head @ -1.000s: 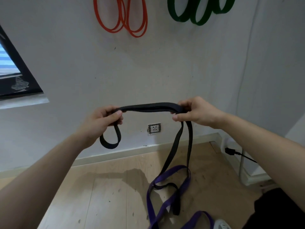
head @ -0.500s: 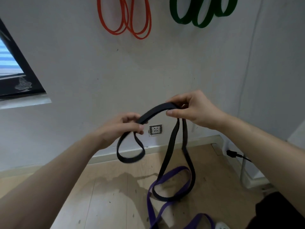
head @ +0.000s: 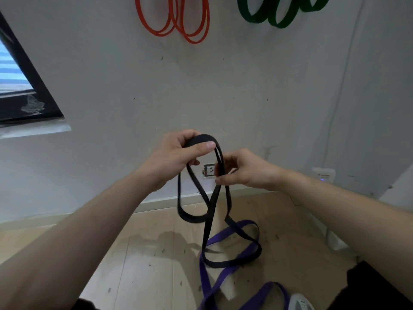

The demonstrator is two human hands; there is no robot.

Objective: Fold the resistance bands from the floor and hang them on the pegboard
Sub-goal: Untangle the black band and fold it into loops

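Left hand (head: 176,153) now higher, fingers gripping black band (head: 210,211) top; right hand (head: 243,171) dropped, fingers pinching strands; hands closer.

I take this for a home workout corner: orange bands (head: 172,19) and green bands (head: 277,12) hang on a white wall (head: 223,86) above a wood floor (head: 145,265).
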